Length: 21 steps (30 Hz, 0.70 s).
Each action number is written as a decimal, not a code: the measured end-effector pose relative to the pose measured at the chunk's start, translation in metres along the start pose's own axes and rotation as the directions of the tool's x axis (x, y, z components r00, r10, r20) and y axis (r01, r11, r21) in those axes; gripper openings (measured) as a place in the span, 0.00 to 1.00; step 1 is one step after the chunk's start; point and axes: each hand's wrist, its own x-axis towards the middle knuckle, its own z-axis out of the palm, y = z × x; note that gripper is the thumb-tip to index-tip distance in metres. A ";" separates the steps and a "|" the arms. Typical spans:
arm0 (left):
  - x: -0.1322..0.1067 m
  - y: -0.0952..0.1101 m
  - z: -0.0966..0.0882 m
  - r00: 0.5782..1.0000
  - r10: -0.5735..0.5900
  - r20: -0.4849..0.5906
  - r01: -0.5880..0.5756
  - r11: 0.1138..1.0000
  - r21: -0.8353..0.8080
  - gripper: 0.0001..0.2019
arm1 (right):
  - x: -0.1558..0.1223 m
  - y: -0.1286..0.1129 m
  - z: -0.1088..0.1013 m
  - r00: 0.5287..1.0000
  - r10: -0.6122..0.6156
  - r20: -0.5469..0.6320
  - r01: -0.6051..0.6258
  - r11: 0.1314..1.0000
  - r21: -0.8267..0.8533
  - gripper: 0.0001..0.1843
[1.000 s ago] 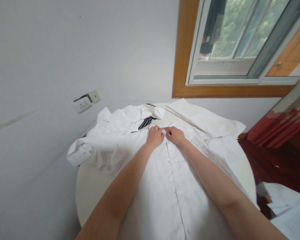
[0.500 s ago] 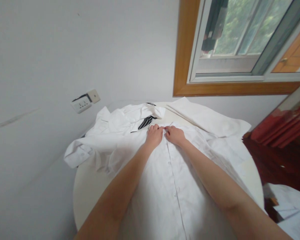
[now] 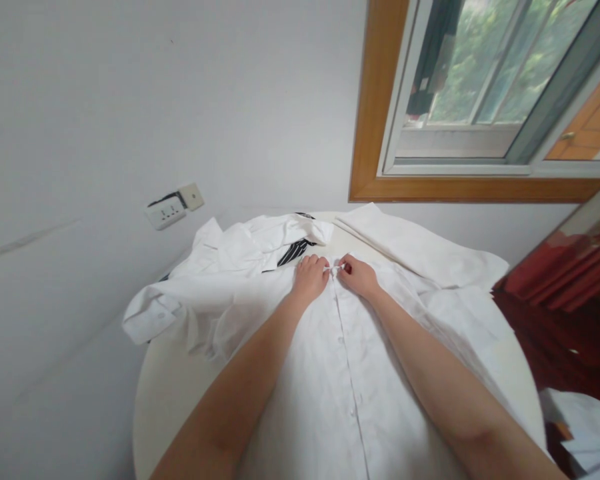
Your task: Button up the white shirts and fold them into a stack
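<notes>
A white button-up shirt point(image 3: 325, 373) lies spread front up on a pale round table point(image 3: 173, 393), its button placket running down the middle toward me. At the far end of the placket, by the collar area, my left hand point(image 3: 311, 277) is closed on the shirt's edge. Just to its right, my right hand point(image 3: 359, 275) pinches the other side of that edge. A small bit of white cloth shows between the fingertips; whether a button is in them I cannot make out. One sleeve with a buttoned cuff point(image 3: 153, 313) reaches left.
Behind the hands lie a crumpled white garment point(image 3: 240, 240) and a black-and-white striped cloth point(image 3: 294, 252). A white sleeve point(image 3: 420, 243) stretches to the right. A wall socket point(image 3: 166, 212), a wood-framed window point(image 3: 363, 190), a red curtain point(image 3: 560, 273) and white cloth point(image 3: 585, 427) surround the table.
My right hand has shifted slightly right, away from my left, and the cloth between the fingertips is now visible. The camera view has tilted a little.
</notes>
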 end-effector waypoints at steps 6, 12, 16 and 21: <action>0.003 -0.005 0.002 0.997 -0.051 -0.060 0.042 0.990 -0.138 0.05 | 0.002 0.011 0.008 0.992 0.012 -0.123 0.017 0.973 0.229 0.10; 0.004 -0.010 0.005 0.972 -0.199 -0.123 0.143 0.923 -0.356 0.04 | 0.005 0.013 0.015 0.988 -0.005 -0.156 0.049 0.958 0.281 0.08; 0.004 -0.011 0.006 0.985 -0.131 -0.113 0.080 0.923 -0.376 0.04 | 0.004 0.008 0.016 0.989 -0.035 -0.147 0.067 0.975 0.214 0.09; 0.003 -0.007 0.003 0.994 -0.044 -0.100 0.008 0.944 -0.331 0.10 | 0.005 0.007 0.016 0.991 -0.052 -0.127 0.076 0.977 0.198 0.15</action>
